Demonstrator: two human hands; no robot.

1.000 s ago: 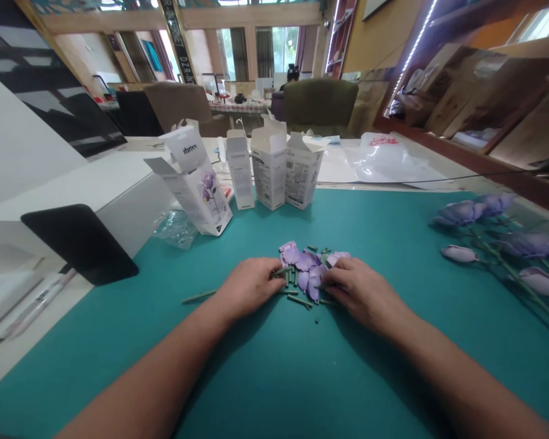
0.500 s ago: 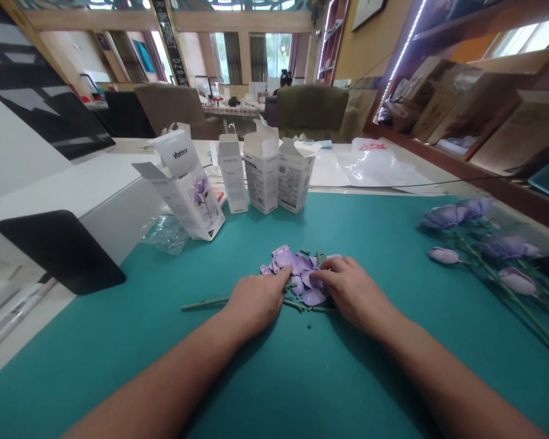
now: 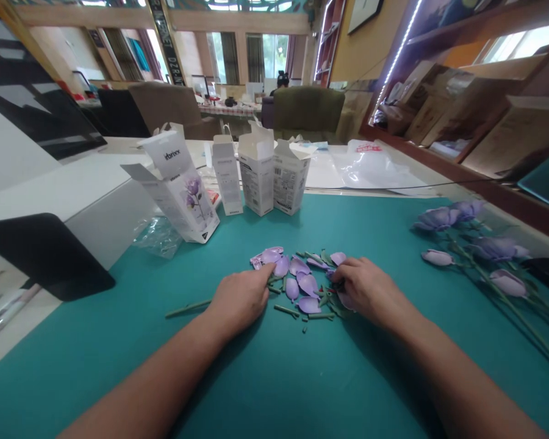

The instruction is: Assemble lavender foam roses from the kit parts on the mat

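Observation:
Loose purple petal pieces (image 3: 308, 284) and short green stem pieces (image 3: 286, 311) lie spread on a teal mat between my hands. My left hand (image 3: 241, 292) rests at the left side of the pile, fingers curled, its fingertips touching the petals; whatever they may hold is hidden. A longer green stem (image 3: 187, 308) lies left of it, partly behind the wrist. At the right side of the pile, my right hand (image 3: 365, 286) has its fingers bent together over petals and green leaf pieces (image 3: 324, 297); what it grips cannot be made out.
Opened white boxes (image 3: 256, 174) stand at the mat's back edge, with crumpled clear plastic (image 3: 158, 236) beside the left one. Assembled purple flowers (image 3: 439, 218) lie at the right. A black tablet-like panel (image 3: 50, 256) is at the left. A person (image 3: 282, 80) sits far behind.
My hands have moved apart, the left one leftward and the right one slightly rightward. The petals between them are more spread out, and more green pieces show. The view has shifted slightly.

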